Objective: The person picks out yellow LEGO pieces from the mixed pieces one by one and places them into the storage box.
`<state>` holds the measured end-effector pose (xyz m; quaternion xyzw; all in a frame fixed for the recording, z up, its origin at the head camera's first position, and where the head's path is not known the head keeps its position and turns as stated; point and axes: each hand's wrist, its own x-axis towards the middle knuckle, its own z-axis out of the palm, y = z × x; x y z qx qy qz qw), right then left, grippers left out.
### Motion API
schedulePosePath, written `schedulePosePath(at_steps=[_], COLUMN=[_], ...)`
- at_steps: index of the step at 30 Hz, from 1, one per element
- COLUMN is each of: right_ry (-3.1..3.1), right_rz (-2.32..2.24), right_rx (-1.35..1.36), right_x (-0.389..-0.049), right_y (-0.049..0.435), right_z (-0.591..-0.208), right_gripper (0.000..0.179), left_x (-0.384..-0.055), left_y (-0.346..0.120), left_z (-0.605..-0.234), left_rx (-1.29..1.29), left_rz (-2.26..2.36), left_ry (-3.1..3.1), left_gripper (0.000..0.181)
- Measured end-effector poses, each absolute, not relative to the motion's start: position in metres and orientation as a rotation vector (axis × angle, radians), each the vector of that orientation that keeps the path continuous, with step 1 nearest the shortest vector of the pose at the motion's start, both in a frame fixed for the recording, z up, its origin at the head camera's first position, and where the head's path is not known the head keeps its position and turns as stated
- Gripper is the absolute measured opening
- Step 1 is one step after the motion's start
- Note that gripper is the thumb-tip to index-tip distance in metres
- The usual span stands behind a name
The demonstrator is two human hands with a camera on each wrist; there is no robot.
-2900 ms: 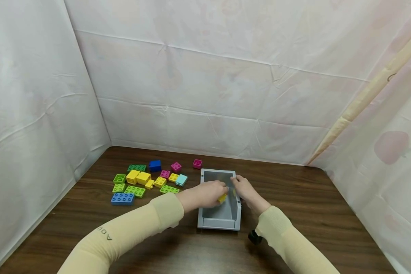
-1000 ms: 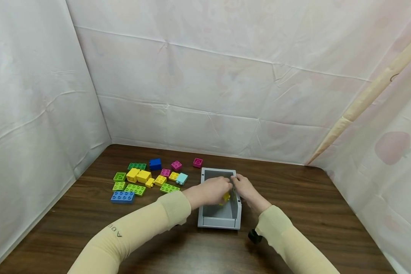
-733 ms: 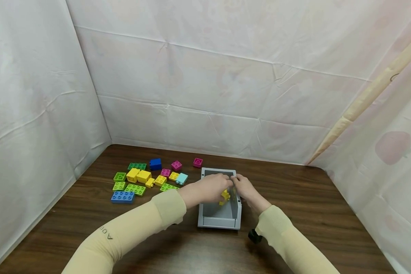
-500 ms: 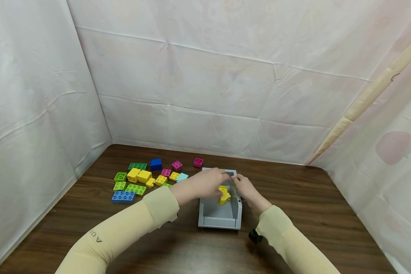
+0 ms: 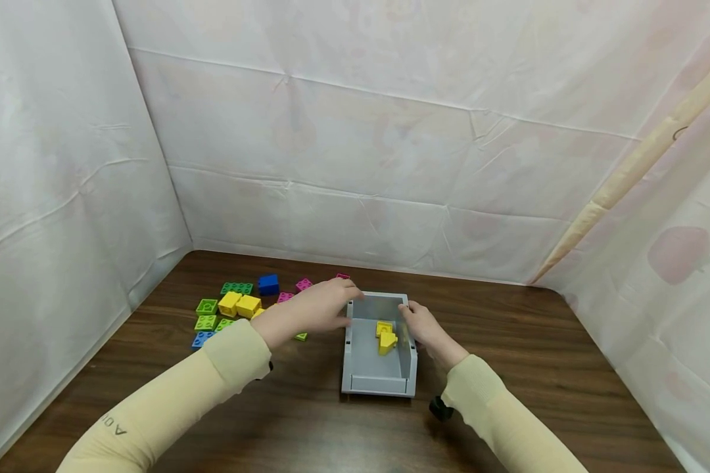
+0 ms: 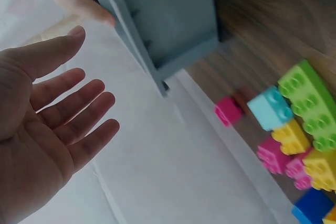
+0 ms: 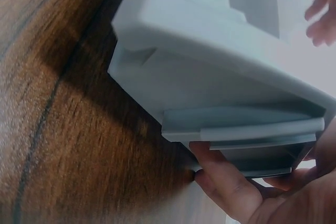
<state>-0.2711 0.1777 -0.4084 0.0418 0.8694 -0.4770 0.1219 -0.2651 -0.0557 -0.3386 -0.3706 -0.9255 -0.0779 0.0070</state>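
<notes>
In the head view my left hand (image 5: pixel 315 309) hovers at the left wall of a grey storage bin (image 5: pixel 378 385), its fingers spread and nothing in them. The left wrist view shows the same bare palm (image 6: pixel 39 156). With thumb on the rim and fingers against the outer side, my right hand (image 5: pixel 427 332) holds the bin's right wall. Seen from the right wrist, its fingers (image 7: pixel 231 187) tuck under a ledge on that wall. Two yellow toy building bricks lie inside: a sloped brick (image 5: pixel 387 342) and, behind it, a square brick (image 5: pixel 383 327).
Left of the bin lie several loose bricks on the brown table (image 5: pixel 509 368), among them a dark blue brick (image 5: pixel 268 284), a yellow block (image 5: pixel 248 306) and a dark green brick (image 5: pixel 236 288). My left forearm covers some of them. White cloth (image 5: pixel 331 131) hangs behind.
My left hand has let go of the sloped yellow brick inside the bin and moved left, out over the left wall. My right hand has stayed on the right wall.
</notes>
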Motion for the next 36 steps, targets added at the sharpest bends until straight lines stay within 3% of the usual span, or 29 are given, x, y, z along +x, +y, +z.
schedulePosePath(at_steps=[14, 36], right_ry=[2.523, 2.519], right_rz=[-1.403, -1.406], right_rx=[0.126, 0.127], right_x=[-0.271, -0.271], right_y=[0.177, 0.174], right_z=[-0.412, -0.41], right_gripper=[0.049, 0.049], left_x=[-0.275, -0.286], left_y=[-0.128, -0.203], left_z=[-0.35, -0.382], left_rx=[-1.145, -0.871], left_rz=[-0.313, -0.304], left_ry=[-2.915, -3.077], left_gripper=[0.055, 0.058])
